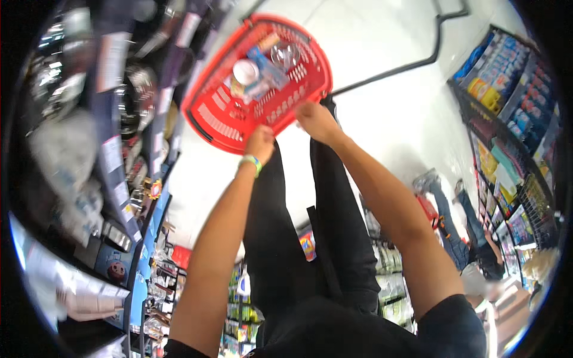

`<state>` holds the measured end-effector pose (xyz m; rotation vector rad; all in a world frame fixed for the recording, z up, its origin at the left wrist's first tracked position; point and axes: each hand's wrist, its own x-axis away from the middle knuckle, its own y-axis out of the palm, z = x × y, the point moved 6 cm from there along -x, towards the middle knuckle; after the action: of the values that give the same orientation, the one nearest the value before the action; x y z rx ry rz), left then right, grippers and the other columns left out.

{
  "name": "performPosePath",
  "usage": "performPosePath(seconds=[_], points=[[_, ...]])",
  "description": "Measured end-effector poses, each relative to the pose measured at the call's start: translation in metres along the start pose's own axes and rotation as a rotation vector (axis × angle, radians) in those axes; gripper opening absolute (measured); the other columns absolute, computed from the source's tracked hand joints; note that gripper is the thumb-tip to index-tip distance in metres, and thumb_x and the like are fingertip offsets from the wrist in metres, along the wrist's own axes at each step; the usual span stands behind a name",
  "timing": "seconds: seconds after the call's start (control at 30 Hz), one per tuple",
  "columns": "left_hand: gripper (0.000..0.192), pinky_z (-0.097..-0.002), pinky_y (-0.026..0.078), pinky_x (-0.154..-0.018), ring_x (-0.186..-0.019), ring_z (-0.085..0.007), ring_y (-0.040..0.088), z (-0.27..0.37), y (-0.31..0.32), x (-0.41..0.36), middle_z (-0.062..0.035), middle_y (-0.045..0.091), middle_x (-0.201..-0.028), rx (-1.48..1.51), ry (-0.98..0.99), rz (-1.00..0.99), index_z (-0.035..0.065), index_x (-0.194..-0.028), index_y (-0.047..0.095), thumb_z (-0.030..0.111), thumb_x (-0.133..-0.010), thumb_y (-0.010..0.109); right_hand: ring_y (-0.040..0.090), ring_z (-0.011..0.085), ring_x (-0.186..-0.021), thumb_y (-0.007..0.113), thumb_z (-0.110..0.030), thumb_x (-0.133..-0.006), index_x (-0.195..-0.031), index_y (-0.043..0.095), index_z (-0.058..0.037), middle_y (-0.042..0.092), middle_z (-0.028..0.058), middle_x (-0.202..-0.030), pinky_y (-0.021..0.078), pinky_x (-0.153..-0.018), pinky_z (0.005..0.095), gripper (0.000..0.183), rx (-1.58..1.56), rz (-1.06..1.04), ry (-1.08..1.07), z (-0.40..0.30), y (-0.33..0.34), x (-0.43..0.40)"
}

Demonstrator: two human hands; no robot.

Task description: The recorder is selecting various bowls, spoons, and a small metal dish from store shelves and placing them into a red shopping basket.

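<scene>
In front of me is a red plastic shopping basket point(215, 118) with slotted walls. My left hand point(261, 145), with a green and yellow band at the wrist, is at its near rim with the fingers curled. Farther right along the same rim is my right hand point(318, 123), also curled and blurred; whether either hand grips the rim is unclear. Inside the basket lie a white round item point(245, 72), a clear rounded container point(285, 54), a blue packet point(258, 57) and other small packets. A long black bent handle point(389, 74) reaches from the basket's right side.
Shelves point(109, 154) with price labels and blurred packaged goods run close along my left. Across the pale floor point(380, 129), a rack of bottles and packets point(506, 89) stands on the right. At lower right is another person in jeans point(447, 215), beside a red basket point(427, 210).
</scene>
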<state>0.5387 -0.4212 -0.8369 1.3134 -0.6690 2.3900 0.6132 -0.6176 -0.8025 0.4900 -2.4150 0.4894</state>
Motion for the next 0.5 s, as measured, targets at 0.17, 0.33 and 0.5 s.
performPosePath(seconds=[0.17, 0.33, 0.5], points=[[0.025, -0.0296, 0.048, -0.048, -0.064, -0.0187, 0.062, 0.076, -0.041, 0.123, -0.0115, 0.064, -0.086, 0.347, -0.032, -0.055, 0.0025, -0.104, 0.053, 0.004, -0.079, 0.054, 0.061, 0.0191, -0.062, 0.064, -0.012, -0.076, -0.084, 0.061, 0.0003, 0.062, 0.0138, -0.071, 0.0498, -0.059, 0.0322, 0.015, -0.170, -0.055, 0.352, -0.052, -0.087, 0.103], [0.014, -0.0284, 0.048, -0.050, -0.064, -0.0153, 0.063, 0.158, -0.052, 0.209, -0.0070, 0.064, -0.084, 0.460, 0.067, -0.016, 0.0041, -0.099, 0.056, 0.010, -0.087, 0.054, 0.060, 0.0134, -0.058, 0.060, -0.018, -0.081, -0.090, 0.065, -0.0057, 0.064, 0.0049, -0.068, 0.0440, -0.046, 0.0285, 0.016, -0.070, 0.048, 0.416, 0.009, -0.196, 0.189], [0.016, -0.0255, 0.047, -0.050, -0.066, -0.0127, 0.063, 0.159, -0.086, 0.286, -0.0059, 0.064, -0.086, 0.440, 0.265, 0.156, 0.0055, -0.102, 0.055, 0.016, -0.090, 0.055, 0.063, 0.0154, -0.059, 0.050, -0.001, -0.078, -0.084, 0.069, -0.0026, 0.068, 0.0081, -0.072, 0.0492, -0.048, 0.0302, 0.020, 0.479, 0.031, 0.054, -0.011, -0.233, 0.188]])
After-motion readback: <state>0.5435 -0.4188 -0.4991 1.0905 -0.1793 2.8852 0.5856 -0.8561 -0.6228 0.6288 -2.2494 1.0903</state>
